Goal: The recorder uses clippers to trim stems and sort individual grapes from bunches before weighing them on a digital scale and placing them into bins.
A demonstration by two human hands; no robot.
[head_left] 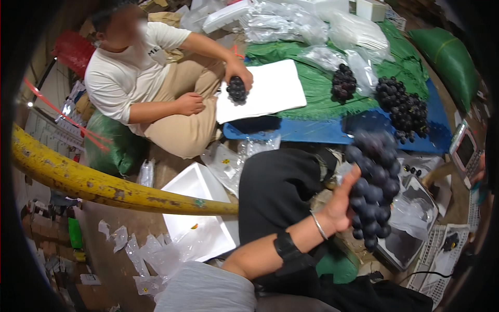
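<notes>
My left hand (340, 205), with a silver bangle and a black band on the arm, is closed round a large bunch of dark grapes (375, 187). The thumb lies against the near side of the bunch, and the other fingers are mostly hidden behind it. The bunch hangs upright in the air, its top blurred, above a scale platform (416, 249) with crumpled clear plastic (410, 216) on it. My right hand does not show. More dark grapes (403, 106) and a smaller bunch (343, 83) rest on a green sheet (322, 101) beyond.
Seated across, a person (140, 78) holds dark grapes (236, 89) on a white pad (280, 91). A yellow bar (119, 187) crosses over a white foam box (200, 239). Clear bags (286, 23) pile up at the back. A display unit (464, 148) stands right.
</notes>
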